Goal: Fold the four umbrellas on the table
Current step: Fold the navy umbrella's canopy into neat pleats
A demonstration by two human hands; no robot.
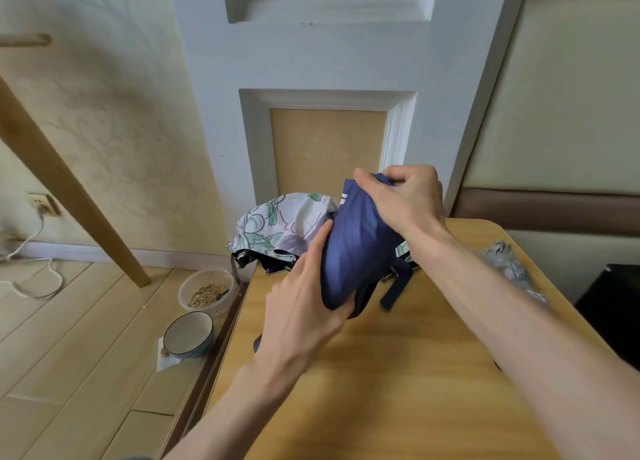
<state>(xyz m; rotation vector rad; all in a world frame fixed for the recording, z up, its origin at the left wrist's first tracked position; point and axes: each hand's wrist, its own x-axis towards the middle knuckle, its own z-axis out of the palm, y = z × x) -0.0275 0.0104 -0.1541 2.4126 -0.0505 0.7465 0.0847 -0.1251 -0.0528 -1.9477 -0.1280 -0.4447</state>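
Navy umbrella (pixel 360 241) sits above the wooden table (pixel 398 373); our right hand (pixel 405 199) grips its top, our left hand (pixel 308 307) cups its lower end. We should twist the canopy tight, then wrap its strap (pixel 394 289).

Pale cream wallpaper (pixel 104 113) with a faint leafy pattern covers the left wall; a socket (pixel 43 203) sits low in it, its white cable (pixel 34 279) trailing onto the light plank floor (pixel 69 373). A slanted wooden beam (pixel 69 189) meets that floor. A white panelled pillar (pixel 214 78) with tan insets stands centre, cream padded panels (pixel 554 95) with a brown band to its right. Beside the yellow wooden counter (pixel 415 390), a clear tub (pixel 207 291) and a blue bowl (pixel 188 335) sit on the floor
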